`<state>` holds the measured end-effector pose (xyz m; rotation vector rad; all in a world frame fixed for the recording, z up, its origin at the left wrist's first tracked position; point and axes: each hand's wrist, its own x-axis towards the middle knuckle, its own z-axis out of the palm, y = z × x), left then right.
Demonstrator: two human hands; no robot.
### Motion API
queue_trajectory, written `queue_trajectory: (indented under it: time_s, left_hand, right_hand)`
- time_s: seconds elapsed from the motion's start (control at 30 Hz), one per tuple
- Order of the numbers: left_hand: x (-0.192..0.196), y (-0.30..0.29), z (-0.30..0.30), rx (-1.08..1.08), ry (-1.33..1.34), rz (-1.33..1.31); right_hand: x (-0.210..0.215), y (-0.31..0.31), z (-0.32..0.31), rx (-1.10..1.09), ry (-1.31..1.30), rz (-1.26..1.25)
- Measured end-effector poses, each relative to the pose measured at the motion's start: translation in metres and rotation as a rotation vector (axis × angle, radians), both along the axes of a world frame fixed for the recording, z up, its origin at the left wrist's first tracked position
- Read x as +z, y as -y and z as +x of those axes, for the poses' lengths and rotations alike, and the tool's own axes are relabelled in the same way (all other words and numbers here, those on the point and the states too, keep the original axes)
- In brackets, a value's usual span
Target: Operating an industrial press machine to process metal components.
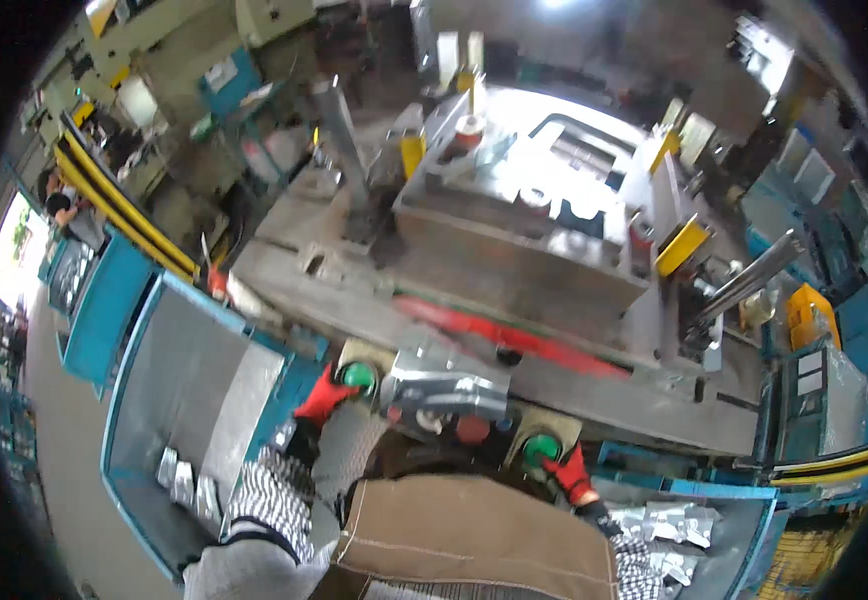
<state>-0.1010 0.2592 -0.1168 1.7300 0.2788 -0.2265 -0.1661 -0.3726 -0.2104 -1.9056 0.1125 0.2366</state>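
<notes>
My left hand, in a red glove, reaches to the green push button on the left of the machine's front. Its fingers are spread, with the tips at the button's edge. My right hand, also red-gloved, is at the other green push button, fingers apart and touching its edge. Neither hand holds anything. Between the buttons lies a shiny formed sheet-metal part, above a red button. Beyond stands a heavy steel die on the press bed, its top washed out by glare.
A blue-rimmed bin at left holds several metal pieces. Another bin at right holds more metal parts. A red bar runs along the die's front. Yellow-black guards flank the press. A person is far left.
</notes>
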Motion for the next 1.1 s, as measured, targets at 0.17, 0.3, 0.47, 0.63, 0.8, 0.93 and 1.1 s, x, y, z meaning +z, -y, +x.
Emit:
queue_trajectory:
  time_s: [0.17, 0.3, 0.47, 0.63, 0.8, 0.93, 1.1]
  left_hand:
    - [-0.007, -0.001, -0.008, 0.159, -0.002, -0.046]
    - [-0.011, 0.008, -0.009, 0.228, -0.03, -0.08]
    - [-0.019, 0.016, -0.013, 0.315, 0.068, -0.013]
    - [-0.018, 0.015, -0.011, 0.319, 0.089, -0.018]
    - [-0.007, 0.027, -0.007, 0.241, 0.121, -0.12]
    - [-0.004, 0.014, -0.022, 0.297, 0.056, 0.032]
    - [-0.001, 0.026, -0.004, 0.263, 0.022, 0.046]
  right_hand:
    - [-0.02, -0.005, 0.007, 0.039, 0.059, -0.052]
    - [-0.018, -0.008, 0.005, 0.028, 0.105, -0.091]
    - [-0.03, -0.014, -0.002, -0.061, 0.047, -0.19]
    - [-0.034, -0.016, -0.009, -0.139, -0.043, -0.203]
    - [-0.013, -0.012, -0.009, -0.09, -0.024, -0.285]
    - [0.016, -0.028, -0.001, -0.05, 0.032, -0.25]
    - [0.001, -0.016, -0.004, -0.122, 0.011, -0.25]
